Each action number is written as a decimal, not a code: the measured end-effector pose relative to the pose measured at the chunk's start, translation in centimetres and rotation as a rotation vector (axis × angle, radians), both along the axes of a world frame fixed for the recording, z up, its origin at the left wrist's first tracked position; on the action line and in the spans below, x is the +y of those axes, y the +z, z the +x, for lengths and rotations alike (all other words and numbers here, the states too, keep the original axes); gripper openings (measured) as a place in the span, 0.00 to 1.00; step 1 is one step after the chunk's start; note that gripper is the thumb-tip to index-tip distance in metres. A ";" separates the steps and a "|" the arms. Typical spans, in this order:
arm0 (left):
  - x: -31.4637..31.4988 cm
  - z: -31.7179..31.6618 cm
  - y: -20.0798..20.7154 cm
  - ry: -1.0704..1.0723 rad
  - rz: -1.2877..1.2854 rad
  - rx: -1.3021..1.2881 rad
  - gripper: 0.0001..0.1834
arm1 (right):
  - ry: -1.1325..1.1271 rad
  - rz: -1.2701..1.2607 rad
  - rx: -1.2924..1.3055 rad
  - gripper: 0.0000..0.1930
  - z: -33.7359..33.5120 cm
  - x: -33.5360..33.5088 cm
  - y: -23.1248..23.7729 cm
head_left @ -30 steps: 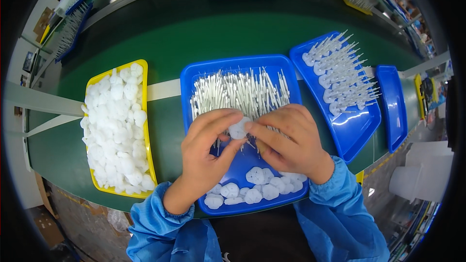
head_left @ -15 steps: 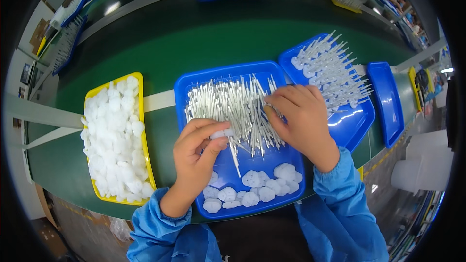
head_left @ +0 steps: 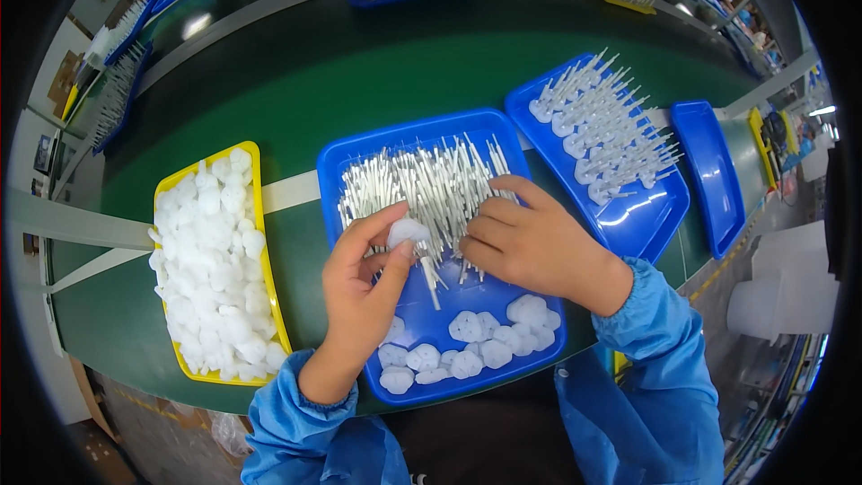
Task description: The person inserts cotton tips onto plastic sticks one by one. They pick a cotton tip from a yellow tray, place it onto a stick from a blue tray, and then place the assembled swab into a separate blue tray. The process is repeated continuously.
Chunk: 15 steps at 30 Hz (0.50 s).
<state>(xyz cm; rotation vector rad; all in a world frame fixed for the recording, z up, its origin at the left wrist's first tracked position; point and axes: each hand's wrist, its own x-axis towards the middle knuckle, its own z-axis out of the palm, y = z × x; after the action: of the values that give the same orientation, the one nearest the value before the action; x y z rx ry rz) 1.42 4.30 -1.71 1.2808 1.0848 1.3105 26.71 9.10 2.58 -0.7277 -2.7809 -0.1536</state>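
Observation:
My left hand (head_left: 357, 296) pinches a white translucent plastic disc (head_left: 409, 232) between thumb and fingers. A thin white stick (head_left: 432, 284) slants down from just under that disc; whether it is fixed there I cannot tell. My right hand (head_left: 548, 247) lies over the right side of a heap of thin white sticks (head_left: 395, 181), fingers curled inward, and its fingertips are partly hidden. Both hands are above a blue tray (head_left: 431, 314) that holds the heap. Along its near edge lie several loose white discs (head_left: 467, 327).
Left of the blue tray, a yellow tray (head_left: 277, 305) is heaped with white discs. To the right, another blue tray (head_left: 660, 235) holds discs with upright sticks (head_left: 602, 130). A narrow blue tray (head_left: 709, 171) stands beyond it. More filled trays line the far side of the green table (head_left: 296, 81).
My right hand has moved down and slightly left over the sticks, its fingers curling in. The disc in my left hand has tilted, showing more of its face.

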 end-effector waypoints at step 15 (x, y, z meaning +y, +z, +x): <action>-0.1 0.0 0.1 -0.009 -0.068 -0.031 0.22 | -0.183 -0.260 0.626 0.13 -2.7 -0.9 -1.7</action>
<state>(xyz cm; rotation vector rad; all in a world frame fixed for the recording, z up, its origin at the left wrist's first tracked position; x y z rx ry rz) 1.41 4.18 -1.57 1.2101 1.0914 1.2725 24.03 8.19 0.90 -0.9039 -2.1537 0.3502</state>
